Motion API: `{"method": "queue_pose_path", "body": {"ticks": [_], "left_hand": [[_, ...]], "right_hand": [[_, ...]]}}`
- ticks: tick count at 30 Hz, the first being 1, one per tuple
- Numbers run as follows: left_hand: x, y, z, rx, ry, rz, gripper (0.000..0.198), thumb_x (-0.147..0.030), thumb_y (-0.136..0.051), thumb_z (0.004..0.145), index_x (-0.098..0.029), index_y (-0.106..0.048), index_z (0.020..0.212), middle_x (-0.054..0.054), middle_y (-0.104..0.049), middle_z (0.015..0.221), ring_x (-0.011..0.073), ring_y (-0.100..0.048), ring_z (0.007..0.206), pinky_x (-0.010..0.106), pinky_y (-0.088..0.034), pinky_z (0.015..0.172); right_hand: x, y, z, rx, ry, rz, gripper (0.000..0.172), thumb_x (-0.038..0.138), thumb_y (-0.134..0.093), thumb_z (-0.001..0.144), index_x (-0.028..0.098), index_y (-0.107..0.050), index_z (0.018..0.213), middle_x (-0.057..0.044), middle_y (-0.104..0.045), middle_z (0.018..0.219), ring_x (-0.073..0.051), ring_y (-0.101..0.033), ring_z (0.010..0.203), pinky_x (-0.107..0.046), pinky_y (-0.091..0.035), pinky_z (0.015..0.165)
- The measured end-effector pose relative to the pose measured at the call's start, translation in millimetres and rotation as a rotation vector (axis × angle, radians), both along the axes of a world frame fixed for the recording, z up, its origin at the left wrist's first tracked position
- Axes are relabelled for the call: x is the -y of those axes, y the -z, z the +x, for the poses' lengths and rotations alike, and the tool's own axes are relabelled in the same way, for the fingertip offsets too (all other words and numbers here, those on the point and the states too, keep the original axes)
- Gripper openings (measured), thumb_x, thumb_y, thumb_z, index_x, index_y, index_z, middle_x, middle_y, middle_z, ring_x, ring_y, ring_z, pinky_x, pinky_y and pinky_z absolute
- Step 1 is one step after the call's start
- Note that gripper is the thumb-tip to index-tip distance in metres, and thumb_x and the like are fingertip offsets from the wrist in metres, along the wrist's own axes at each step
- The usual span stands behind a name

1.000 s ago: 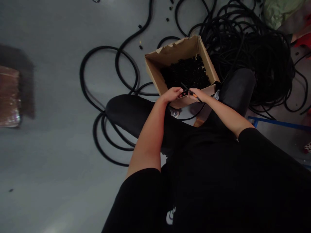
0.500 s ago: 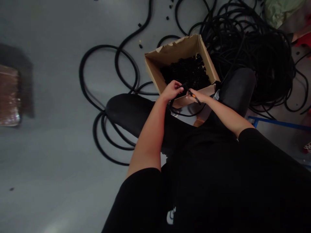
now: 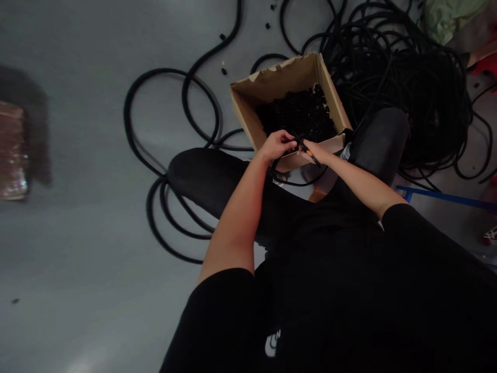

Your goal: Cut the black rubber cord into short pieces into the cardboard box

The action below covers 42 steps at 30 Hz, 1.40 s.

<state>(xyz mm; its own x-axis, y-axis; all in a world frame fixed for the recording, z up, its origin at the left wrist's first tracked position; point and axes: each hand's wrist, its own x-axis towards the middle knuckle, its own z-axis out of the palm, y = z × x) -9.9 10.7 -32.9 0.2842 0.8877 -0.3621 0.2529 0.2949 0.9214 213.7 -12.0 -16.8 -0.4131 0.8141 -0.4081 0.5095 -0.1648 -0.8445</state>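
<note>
Over the near edge of an open cardboard box (image 3: 337, 144), my left hand (image 3: 277, 145) is closed with its fingers pinched on a thin black hose (image 3: 295, 184). The hose bends down from that hand and loops below the box. Close beside it, my right hand (image 3: 313, 150) is wrapped round a tool with an orange and black handle (image 3: 311, 154). The dark front of the tool points toward the left fingertips, and its exact kind is hard to make out. Inside the box lies a heap of small black pieces (image 3: 298, 111).
A large tangled pile of black hose (image 3: 419, 103) lies right of the box. More hose loops (image 3: 126, 111) spread over the grey floor at left. Small black bits (image 3: 224, 71) are scattered beyond. A blue bar (image 3: 450, 196) stands at right, a shiny brown package (image 3: 11, 150) at far left.
My left hand has shifted slightly right, nearer the right hand, and the tool's dark front has tilted a little. The view has moved slightly; the box stays put.
</note>
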Motion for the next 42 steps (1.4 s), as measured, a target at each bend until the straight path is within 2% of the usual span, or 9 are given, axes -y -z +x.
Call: {"method": "queue_pose_path", "body": {"ticks": [5,13,17,21,24,27,30,36,42], "left_hand": [[-2.7,-1.9,-0.9,-0.018,-0.04,-0.018,0.044,-0.039,-0.107,0.088,-0.024,-0.066,0.093,-0.001,-0.072,0.074,0.0195,-0.074,0.073,0.035,-0.065,0.078],[-3.6,-5.7,0.2,-0.067,-0.07,-0.007,0.03,-0.028,-0.094,0.092,-0.024,-0.065,0.095,0.003,-0.073,0.081,0.022,-0.074,0.08,0.04,-0.067,0.086],[-3.7,-4.1,-0.8,-0.138,-0.019,-0.003,0.025,-0.034,-0.089,0.097,-0.024,-0.067,0.099,0.004,-0.076,0.085,0.0212,-0.072,0.08,0.036,-0.065,0.083],[-1.6,-10.2,-1.0,-0.196,0.066,0.018,0.023,-0.038,-0.085,0.102,-0.024,-0.067,0.098,0.005,-0.078,0.085,0.0195,-0.068,0.076,0.032,-0.06,0.078],[0.1,-16.4,-1.0,-0.208,0.161,0.028,0.024,-0.042,-0.082,0.106,-0.023,-0.07,0.096,0.006,-0.078,0.084,0.0212,-0.068,0.077,0.032,-0.059,0.078],[-0.1,-20.1,-1.6,-0.195,0.222,0.04,0.03,-0.048,-0.079,0.109,-0.023,-0.071,0.093,0.005,-0.075,0.08,0.0224,-0.067,0.079,0.031,-0.057,0.076],[-1.9,-21.1,-2.7,-0.175,0.201,0.028,0.037,-0.052,-0.076,0.111,-0.023,-0.069,0.089,0.006,-0.072,0.078,0.0211,-0.064,0.076,0.029,-0.053,0.07],[-4.6,-20.7,-7.2,-0.079,0.157,0.047,0.056,-0.074,-0.079,0.111,-0.024,-0.066,0.088,0.003,-0.063,0.072,0.0172,-0.055,0.068,0.025,-0.043,0.06],[-6.0,-22.3,-7.3,-0.075,0.124,-0.028,0.055,-0.07,-0.083,0.114,-0.023,-0.067,0.09,0.004,-0.068,0.077,0.0156,-0.06,0.066,0.025,-0.047,0.061]], "right_hand": [[-0.2,-9.7,2.2,0.058,0.008,0.069,0.021,0.031,-0.077,0.096,0.027,-0.057,0.099,-0.001,-0.071,0.097,-0.023,-0.068,0.095,-0.035,-0.052,0.094],[-3.2,-10.0,3.6,0.094,0.01,0.097,0.022,0.033,-0.077,0.1,0.027,-0.058,0.092,0.001,-0.059,0.084,-0.021,-0.06,0.089,-0.033,-0.047,0.086],[-4.4,0.4,6.9,0.077,-0.026,0.099,0.026,0.033,-0.078,0.103,0.026,-0.056,0.092,0.003,-0.056,0.081,-0.019,-0.056,0.083,-0.033,-0.045,0.082],[-3.6,18.9,7.8,-0.023,-0.072,-0.003,0.03,0.037,-0.083,0.105,0.028,-0.055,0.099,0.006,-0.057,0.08,-0.018,-0.057,0.079,-0.03,-0.048,0.078],[-4.0,32.0,4.8,-0.082,-0.094,-0.033,0.029,0.033,-0.084,0.102,0.027,-0.056,0.1,0.004,-0.062,0.086,-0.019,-0.061,0.084,-0.031,-0.053,0.085],[-4.9,36.5,2.7,-0.104,-0.065,-0.025,0.026,0.03,-0.084,0.099,0.027,-0.058,0.096,0.002,-0.065,0.089,-0.02,-0.061,0.089,-0.032,-0.054,0.088],[-5.4,30.3,4.6,-0.095,-0.038,0.018,0.025,0.032,-0.084,0.099,0.026,-0.06,0.097,0.002,-0.064,0.089,-0.02,-0.057,0.089,-0.032,-0.051,0.087],[-6.5,11.0,8.4,-0.035,-0.038,0.093,0.024,0.038,-0.08,0.099,0.026,-0.059,0.097,0.002,-0.061,0.088,-0.021,-0.058,0.089,-0.035,-0.047,0.088],[-5.0,1.4,7.1,-0.017,-0.031,0.116,0.029,0.045,-0.082,0.097,0.025,-0.061,0.096,0.002,-0.061,0.083,-0.021,-0.058,0.088,-0.035,-0.045,0.085]]}}
